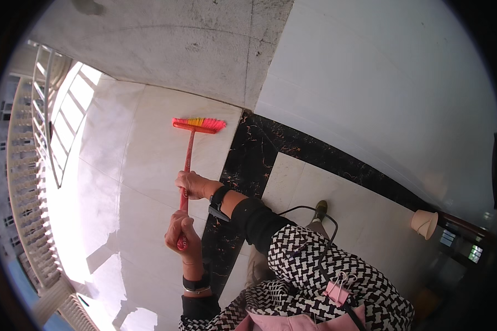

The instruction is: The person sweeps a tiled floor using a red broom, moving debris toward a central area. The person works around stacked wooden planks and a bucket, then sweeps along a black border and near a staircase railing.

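Note:
A broom (190, 151) with a red handle, a red head and pink and yellow bristles reaches away from me over pale floor tiles. Its bristles (207, 123) lie close to the foot of the grey wall, near the corner. My left hand (183, 229) is wrapped round the end of the handle. Farther up the same handle, my right hand (192, 185) is closed round it too. Both sleeves are dark at the cuffs, and a dark band circles my right wrist.
Black marbled tile (248, 149) borders the pale floor along the white wall (381, 83). A rough grey wall (199, 44) rises ahead. On the left, a metal railing (48, 110) and a balustrade (23, 160) edge the bright floor. At right sits a beige bucket-like container (424, 224).

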Tool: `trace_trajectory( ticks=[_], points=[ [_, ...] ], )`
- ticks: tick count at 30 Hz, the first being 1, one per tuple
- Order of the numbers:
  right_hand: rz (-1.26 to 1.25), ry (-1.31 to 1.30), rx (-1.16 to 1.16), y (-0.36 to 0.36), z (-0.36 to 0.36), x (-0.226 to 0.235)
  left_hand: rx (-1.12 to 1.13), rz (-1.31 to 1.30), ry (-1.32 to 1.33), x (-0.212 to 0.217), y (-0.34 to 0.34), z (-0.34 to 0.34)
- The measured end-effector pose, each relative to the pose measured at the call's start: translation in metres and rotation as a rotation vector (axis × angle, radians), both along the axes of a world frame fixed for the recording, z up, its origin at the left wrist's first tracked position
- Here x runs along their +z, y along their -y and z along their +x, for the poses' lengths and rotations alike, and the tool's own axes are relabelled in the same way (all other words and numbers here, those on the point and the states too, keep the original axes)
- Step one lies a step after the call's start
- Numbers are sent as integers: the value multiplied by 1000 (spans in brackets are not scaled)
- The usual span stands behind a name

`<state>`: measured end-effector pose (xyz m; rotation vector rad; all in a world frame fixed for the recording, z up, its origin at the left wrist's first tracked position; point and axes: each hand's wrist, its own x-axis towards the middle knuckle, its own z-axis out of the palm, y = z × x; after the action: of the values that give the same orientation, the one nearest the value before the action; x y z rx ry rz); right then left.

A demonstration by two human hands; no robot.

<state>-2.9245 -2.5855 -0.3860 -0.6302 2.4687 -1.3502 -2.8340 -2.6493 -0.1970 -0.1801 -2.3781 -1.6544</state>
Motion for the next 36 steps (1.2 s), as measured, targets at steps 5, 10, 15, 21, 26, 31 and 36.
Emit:
trace_trajectory(
  ticks=[5, 10, 15, 21, 26, 31, 36],
  points=[
    [-865, 161, 94, 9, 38, 65, -317, -423, -209, 48, -36, 18],
    [-1100, 416, -174, -44, 147, 138, -751, -227, -212, 131, -68, 54],
    [-422, 351, -280, -145, 238, 153, -1064, 0, -46, 155, -106, 94],
    [98, 291, -777, -273, 400, 164, -1427, 164, 404, 129, -189, 171],
    [138, 291, -1160, -330, 557, 186, -1919, 202, 337, 133, -288, 265],
    [-11, 284, -1403, -335, 714, 235, -2399, 113, 356, 158, -361, 391],
    [-70, 298, -1660, -288, 825, 246, -2787, 97, 52, 175, -408, 503]
  ],
)
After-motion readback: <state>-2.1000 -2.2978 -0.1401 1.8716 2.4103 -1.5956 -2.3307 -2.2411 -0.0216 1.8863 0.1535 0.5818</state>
